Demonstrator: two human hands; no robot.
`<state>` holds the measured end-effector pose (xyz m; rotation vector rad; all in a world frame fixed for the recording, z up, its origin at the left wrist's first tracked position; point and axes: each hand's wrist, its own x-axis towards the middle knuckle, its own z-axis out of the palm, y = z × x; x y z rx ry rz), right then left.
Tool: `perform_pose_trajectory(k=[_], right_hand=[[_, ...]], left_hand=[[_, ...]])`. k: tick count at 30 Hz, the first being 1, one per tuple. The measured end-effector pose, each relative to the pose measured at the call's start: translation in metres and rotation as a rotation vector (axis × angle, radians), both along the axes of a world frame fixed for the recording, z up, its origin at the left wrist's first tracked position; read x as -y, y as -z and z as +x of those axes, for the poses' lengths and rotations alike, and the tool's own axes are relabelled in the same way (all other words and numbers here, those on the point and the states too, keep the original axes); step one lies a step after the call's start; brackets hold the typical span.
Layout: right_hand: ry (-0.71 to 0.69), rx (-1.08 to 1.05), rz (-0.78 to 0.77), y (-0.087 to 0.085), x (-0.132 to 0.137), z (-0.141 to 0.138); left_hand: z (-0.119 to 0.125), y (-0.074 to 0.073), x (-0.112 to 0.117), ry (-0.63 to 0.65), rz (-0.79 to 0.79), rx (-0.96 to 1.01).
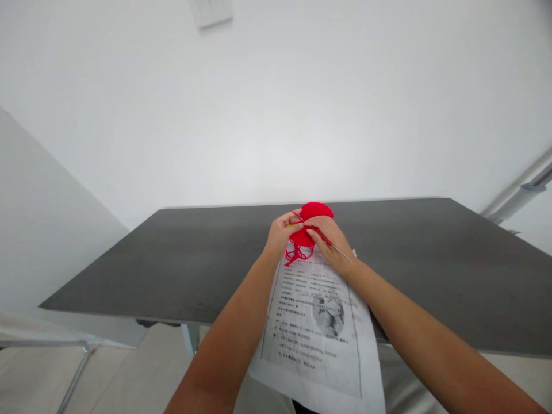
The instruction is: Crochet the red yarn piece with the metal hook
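Observation:
My left hand pinches a small piece of red crochet work between thumb and fingers. In my right hand is a crochet hook with a red handle; its metal rear end sticks out over the wrist, and its tip meets the work near the left fingertips. A ball of red yarn sits just behind both hands, partly covered by the right one. Loose loops of red yarn hang below the work. A speck of yellow shows by the left fingers, too small to name.
Beneath my forearms a printed paper sheet with a dark picture hangs over the front edge of the dark grey table. A white wall rises behind the table. Metal tubing stands on the floor at lower left.

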<state>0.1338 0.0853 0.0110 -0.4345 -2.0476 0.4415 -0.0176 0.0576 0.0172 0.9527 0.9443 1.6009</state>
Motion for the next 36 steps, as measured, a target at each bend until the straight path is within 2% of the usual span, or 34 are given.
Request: perform_pose_trajectory(k=[4,9,15,19,29,36], right_hand=[[0.035,0.024,0.048,0.000,0.002,-0.002],[0.026,0.026,0.044,-0.002,0.005,-0.003],[-0.029,-0.013,0.006,-0.004,0.005,-0.001],[-0.066,-0.073,-0.113,-0.007,0.005,0.001],[-0.136,-0.264,-0.559,-0.005,-0.002,0.003],[-0.191,-0.239,-0.578,-0.008,-0.001,0.002]], left_hand=[[0.004,0.000,-0.001,-0.006,-0.009,0.079],[0.002,-0.003,0.002,0.108,-0.057,0.238],[-0.003,-0.001,0.003,0.216,-0.105,0.296],[-0.007,-0.002,0.003,0.247,-0.124,0.261],[-0.018,-0.009,0.008,0.315,-0.195,0.052],[-0.015,-0.009,0.008,0.287,-0.186,-0.043]])
